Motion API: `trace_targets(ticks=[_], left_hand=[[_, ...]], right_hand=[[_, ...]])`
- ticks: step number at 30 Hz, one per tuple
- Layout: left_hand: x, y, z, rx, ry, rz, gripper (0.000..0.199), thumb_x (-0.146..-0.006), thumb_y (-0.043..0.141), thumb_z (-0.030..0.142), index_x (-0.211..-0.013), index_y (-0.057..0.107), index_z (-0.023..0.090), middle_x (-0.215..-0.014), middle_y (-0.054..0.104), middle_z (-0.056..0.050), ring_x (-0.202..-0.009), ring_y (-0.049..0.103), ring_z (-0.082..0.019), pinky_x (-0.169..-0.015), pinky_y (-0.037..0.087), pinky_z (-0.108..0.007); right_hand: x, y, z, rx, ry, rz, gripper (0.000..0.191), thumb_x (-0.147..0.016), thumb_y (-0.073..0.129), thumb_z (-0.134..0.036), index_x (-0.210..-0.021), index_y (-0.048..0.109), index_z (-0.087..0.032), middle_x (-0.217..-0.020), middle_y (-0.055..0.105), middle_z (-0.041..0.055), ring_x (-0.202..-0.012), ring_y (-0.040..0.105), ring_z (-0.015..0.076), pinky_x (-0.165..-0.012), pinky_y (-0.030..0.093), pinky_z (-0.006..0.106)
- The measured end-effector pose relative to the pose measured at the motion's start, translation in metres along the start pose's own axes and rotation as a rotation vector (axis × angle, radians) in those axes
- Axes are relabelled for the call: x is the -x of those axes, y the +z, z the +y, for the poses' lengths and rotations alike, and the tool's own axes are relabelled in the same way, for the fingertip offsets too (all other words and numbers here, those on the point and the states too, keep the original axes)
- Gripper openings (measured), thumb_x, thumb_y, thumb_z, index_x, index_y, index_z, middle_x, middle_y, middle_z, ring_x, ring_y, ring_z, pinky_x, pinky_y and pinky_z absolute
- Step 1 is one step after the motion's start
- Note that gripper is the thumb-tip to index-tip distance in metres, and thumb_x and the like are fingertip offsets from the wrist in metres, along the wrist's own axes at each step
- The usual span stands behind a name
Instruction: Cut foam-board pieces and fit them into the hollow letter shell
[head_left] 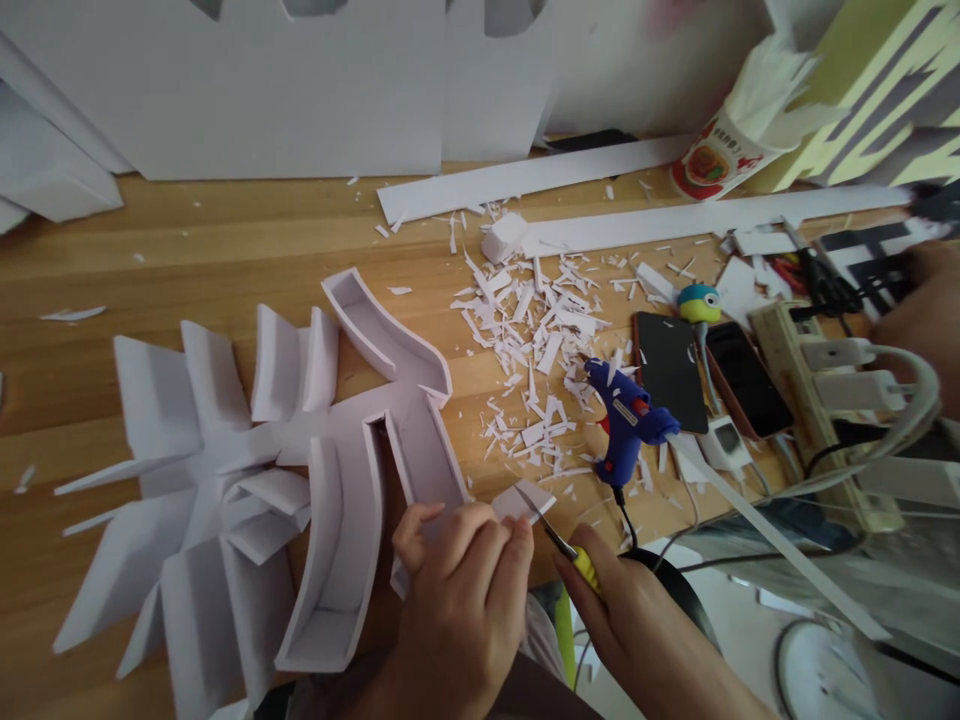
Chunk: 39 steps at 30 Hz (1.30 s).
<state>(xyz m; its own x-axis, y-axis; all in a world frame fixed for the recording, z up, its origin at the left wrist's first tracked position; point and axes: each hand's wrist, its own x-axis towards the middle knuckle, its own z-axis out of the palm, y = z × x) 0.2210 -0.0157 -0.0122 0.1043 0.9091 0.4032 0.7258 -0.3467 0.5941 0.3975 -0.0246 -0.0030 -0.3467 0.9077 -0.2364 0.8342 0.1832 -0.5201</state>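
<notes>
My left hand (465, 590) is closed, its fingers pressed on a small white foam-board piece (529, 497) at the bench's front edge. My right hand (622, 610) grips a yellow-handled utility knife (583, 566). Its blade points up and to the left, lying across the small piece. Just left of my hands lies a large white foam-board structure (300, 430), a flat base with curved walls standing along its edges. One walled arm of it runs down to my left hand, which partly hides its end.
A blue glue gun (630, 415) with a long white glue stick lies right of the many foam scraps (525, 320). Beyond are phones (750, 378), a power strip (817, 400) with cables, and a paper cup (724, 155). Another person's hand (922, 310) shows at the far right.
</notes>
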Motion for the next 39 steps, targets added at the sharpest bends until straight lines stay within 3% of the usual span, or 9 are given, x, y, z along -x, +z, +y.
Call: trace_targets(ticks=[15, 21, 31, 39], left_hand=[[0.004, 0.001, -0.003, 0.014, 0.019, -0.009, 0.018, -0.099, 0.053, 0.008, -0.091, 0.067, 0.014, -0.069, 0.070, 0.004, -0.075, 0.066, -0.015, -0.089, 0.031, -0.043], [0.003, 0.001, -0.004, 0.012, 0.030, -0.018, 0.018, -0.101, 0.051, 0.010, -0.094, 0.067, 0.014, -0.070, 0.070, 0.003, -0.076, 0.066, -0.015, -0.089, 0.031, -0.043], [0.005, 0.002, -0.005, 0.038, 0.054, -0.032, 0.021, -0.100, 0.050, 0.007, -0.094, 0.069, 0.014, -0.069, 0.071, 0.003, -0.075, 0.066, -0.015, -0.087, 0.034, -0.042], [0.004, 0.002, -0.009, 0.043, 0.086, -0.013, 0.023, -0.100, 0.049, 0.007, -0.092, 0.069, 0.014, -0.074, 0.075, 0.001, -0.074, 0.066, -0.014, -0.086, 0.034, -0.041]], right_hand=[[-0.001, 0.004, 0.000, -0.025, 0.038, -0.041, 0.018, -0.105, 0.027, -0.028, -0.106, 0.044, -0.020, -0.057, 0.070, 0.0004, -0.047, 0.071, 0.0231, -0.039, 0.042, 0.025], [-0.002, 0.006, 0.001, 0.008, 0.013, -0.003, 0.018, -0.105, 0.026, -0.027, -0.101, 0.043, -0.021, -0.052, 0.066, 0.0006, -0.041, 0.068, 0.0230, -0.036, 0.037, 0.025], [-0.001, 0.013, 0.003, -0.065, 0.209, -0.200, 0.017, -0.104, 0.031, -0.029, -0.105, 0.046, -0.021, -0.070, 0.075, 0.0048, -0.063, 0.076, 0.0258, -0.047, 0.040, 0.027], [-0.006, 0.016, 0.003, 0.124, 0.216, -0.264, 0.018, -0.102, 0.034, -0.026, -0.110, 0.047, -0.016, -0.070, 0.075, 0.0072, -0.063, 0.076, 0.0278, -0.047, 0.036, 0.029]])
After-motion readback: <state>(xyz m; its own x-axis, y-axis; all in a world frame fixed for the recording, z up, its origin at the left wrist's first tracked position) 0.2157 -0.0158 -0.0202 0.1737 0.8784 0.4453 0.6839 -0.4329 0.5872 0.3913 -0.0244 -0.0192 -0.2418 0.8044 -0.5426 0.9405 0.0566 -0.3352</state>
